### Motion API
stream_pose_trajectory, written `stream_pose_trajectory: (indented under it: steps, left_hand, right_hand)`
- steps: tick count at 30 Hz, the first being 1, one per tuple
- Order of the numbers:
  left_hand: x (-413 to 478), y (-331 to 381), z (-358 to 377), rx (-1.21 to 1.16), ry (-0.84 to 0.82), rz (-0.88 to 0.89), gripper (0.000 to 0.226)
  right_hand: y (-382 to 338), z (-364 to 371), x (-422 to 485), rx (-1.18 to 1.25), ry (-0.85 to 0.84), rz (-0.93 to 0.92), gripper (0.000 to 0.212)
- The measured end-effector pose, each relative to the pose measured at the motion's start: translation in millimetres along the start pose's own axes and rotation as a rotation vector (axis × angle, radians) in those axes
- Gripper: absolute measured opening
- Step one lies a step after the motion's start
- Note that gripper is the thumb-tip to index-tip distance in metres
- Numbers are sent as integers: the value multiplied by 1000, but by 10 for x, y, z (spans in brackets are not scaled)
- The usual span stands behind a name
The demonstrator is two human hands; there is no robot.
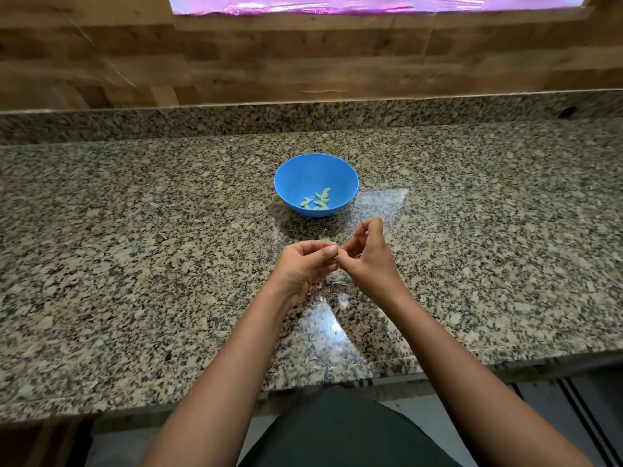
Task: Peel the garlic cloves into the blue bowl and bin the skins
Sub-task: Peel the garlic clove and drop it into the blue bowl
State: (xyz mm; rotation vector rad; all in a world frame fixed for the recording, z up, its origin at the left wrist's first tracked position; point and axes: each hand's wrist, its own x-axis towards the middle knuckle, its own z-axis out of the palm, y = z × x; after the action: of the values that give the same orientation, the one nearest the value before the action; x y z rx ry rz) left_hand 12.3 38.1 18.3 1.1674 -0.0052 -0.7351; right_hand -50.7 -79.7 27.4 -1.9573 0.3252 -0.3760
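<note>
Head view, centre of frame: left hand (303, 266) and right hand (367, 256) over the granite countertop (135, 247), fingertips meeting. Both have their fingers curled and pinched tight on one small piece, which the fingers hide, so clove or skin cannot be told. Just above centre: blue bowl (316, 173), upright on the countertop and apart from the hands, with several peeled garlic cloves (318, 201) at its bottom. Below the hands: pale skin scraps (343, 303) lie scattered on the countertop; upper frame: wooden wall (303, 62) beneath a pink-lit window (371, 3).
</note>
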Motion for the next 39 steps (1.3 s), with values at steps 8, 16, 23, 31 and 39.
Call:
stream_pose_trajectory:
  steps: [8, 16, 23, 31, 39]
  left_hand:
    - [-25, -36, -20, 151, -10, 63, 8]
    - [-26, -58, -70, -6, 48, 37, 10]
    - [-18, -59, -108, 32, 53, 45, 12]
    - [19, -79, -82, 149, 38, 70, 11]
    - [156, -46, 94, 365, 13, 153, 18]
  right_hand:
    - [38, -6, 11, 134, -38, 163, 12]
    - [44, -73, -2, -133, -104, 178, 18]
    - [132, -47, -14, -244, -49, 126, 7]
    - [141, -68, 63, 22, -144, 175, 22]
    - [188, -137, 155, 12, -50, 174, 14]
